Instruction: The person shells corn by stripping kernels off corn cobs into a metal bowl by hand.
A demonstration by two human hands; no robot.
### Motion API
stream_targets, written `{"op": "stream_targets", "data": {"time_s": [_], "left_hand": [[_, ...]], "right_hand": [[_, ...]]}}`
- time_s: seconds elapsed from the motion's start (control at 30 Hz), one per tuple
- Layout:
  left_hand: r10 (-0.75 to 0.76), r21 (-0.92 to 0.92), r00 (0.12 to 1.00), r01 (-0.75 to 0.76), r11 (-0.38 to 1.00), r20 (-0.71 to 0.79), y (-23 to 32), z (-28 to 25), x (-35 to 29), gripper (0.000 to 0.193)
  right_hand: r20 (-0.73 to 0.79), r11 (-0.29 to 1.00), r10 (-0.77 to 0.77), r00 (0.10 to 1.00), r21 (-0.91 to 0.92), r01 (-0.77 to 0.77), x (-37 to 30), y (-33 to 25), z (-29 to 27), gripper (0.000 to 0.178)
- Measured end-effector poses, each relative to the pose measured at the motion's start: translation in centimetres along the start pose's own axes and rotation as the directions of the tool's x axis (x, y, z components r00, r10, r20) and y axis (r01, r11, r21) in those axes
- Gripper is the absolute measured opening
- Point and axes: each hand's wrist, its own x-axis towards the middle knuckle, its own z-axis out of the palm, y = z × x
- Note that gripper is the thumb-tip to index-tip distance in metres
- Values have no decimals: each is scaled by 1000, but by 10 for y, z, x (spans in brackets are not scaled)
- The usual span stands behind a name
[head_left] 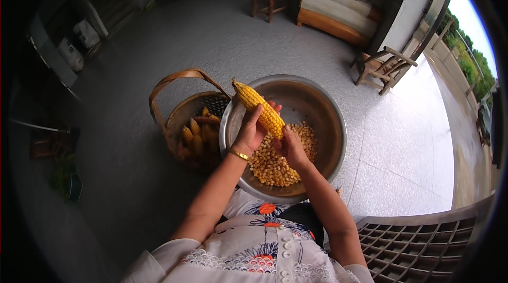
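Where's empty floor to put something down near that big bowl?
Try the grey floor between the round silver metal basin and the brown wooden armchair; more lies beyond, toward the pale-cushioned sofa. Crowded: the basin's left, where the round brown woven basket holds yellow corn cobs, and inside, where yellow kernels lie under the left hand and right hand.

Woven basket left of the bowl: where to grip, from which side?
I'd take the handle at its crown, from above and the left: it arches over the open basket, while the metal bowl crowds the right side.
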Motion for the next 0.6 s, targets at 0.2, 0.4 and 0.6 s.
{"op": "stream_targets", "data": {"time_s": [0.2,0.4,0.6], "left_hand": [[-12,-47,999,13,999,32,2,-5,2,40],[-43,-30,998,44,999,42,1,-7,2,38],[-99,-132,993,107,985,62,1,-11,4,38]], "right_hand": [[86,999,-37,996,37,34,0,-1,-3,43],[133,954,-77,988,-278,111,-5,-4,-5,32],[62,977,-35,997,-206,47,-5,-3,-1,29]]}}
